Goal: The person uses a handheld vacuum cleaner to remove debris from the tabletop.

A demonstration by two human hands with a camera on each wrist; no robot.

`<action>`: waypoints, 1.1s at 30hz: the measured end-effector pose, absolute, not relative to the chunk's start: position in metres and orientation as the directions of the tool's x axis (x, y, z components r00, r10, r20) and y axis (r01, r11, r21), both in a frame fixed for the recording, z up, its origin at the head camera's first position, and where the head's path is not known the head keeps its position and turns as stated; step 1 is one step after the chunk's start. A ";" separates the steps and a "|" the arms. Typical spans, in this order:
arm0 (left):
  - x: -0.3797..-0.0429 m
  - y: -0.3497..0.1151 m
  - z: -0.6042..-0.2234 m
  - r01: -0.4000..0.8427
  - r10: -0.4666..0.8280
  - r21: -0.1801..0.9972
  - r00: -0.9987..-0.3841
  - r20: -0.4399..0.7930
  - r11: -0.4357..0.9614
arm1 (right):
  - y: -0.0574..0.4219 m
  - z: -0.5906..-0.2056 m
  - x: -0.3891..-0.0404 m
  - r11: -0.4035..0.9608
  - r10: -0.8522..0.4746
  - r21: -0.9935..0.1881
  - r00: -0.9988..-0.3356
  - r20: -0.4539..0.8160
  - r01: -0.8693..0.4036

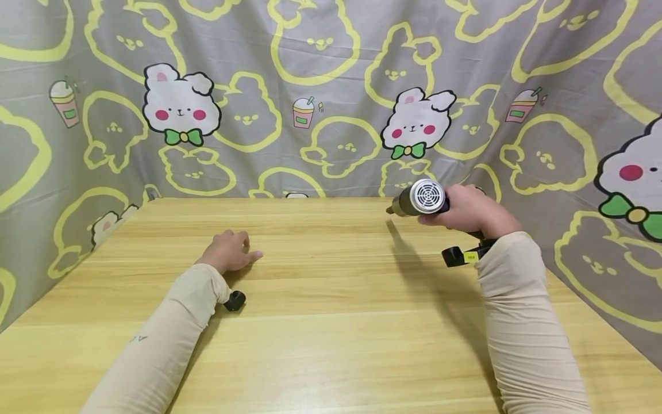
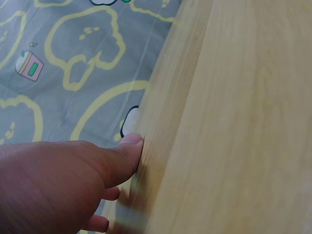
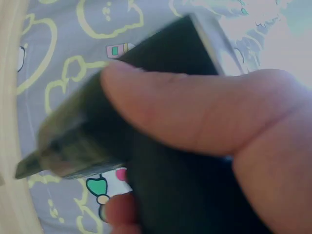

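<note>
My right hand [image 1: 473, 208] grips the pistol-style handle of a dark handheld vacuum [image 1: 405, 201] over the right back part of the wooden table. A round silver vent [image 1: 428, 196] on its rear end faces the head camera. In the right wrist view the vacuum [image 3: 165, 53] is blurred; my thumb lies across its side, and a see-through front narrows to a slim nozzle [image 3: 30, 165] tilted down toward the tabletop. My left hand [image 1: 229, 251] rests low at the table's left side, fingers loosely bent and holding nothing. The left wrist view has its thumb [image 2: 122, 158] extended.
The pale wooden table [image 1: 320, 345] reaches back to a grey curtain [image 1: 341, 57] with yellow outlines and white rabbits, which also hangs along both sides. Small black wrist cameras sit on the left sleeve [image 1: 160, 333] and right sleeve [image 1: 522, 322].
</note>
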State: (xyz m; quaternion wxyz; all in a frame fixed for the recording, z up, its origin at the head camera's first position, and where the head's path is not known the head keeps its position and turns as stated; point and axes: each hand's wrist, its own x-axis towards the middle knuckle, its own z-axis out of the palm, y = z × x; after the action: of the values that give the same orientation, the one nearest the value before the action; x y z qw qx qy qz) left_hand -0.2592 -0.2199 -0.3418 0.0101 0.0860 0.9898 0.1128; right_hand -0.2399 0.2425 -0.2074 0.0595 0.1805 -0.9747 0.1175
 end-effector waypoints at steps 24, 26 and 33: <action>-0.260 -0.221 -0.340 0.159 0.162 0.236 -0.987 0.007 0.959 | 0.166 -0.277 -0.272 0.431 0.247 -0.878 -0.908 0.338 -0.210; -0.261 -0.221 -0.341 0.163 0.166 0.235 -0.986 0.007 0.958 | 0.160 -0.285 -0.273 0.446 0.276 -0.868 -0.889 0.365 -0.218; -0.262 -0.220 -0.345 0.164 0.166 0.229 -0.986 0.010 0.960 | 0.150 -0.301 -0.272 0.468 0.298 -0.853 -0.867 0.400 -0.232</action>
State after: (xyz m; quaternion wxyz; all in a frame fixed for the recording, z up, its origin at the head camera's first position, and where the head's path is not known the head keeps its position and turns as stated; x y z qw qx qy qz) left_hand -0.2617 -0.2201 -0.3448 0.0048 0.0833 0.9898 0.1151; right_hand -0.2722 0.1498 -0.3014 0.2572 -0.0200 -0.8172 0.5153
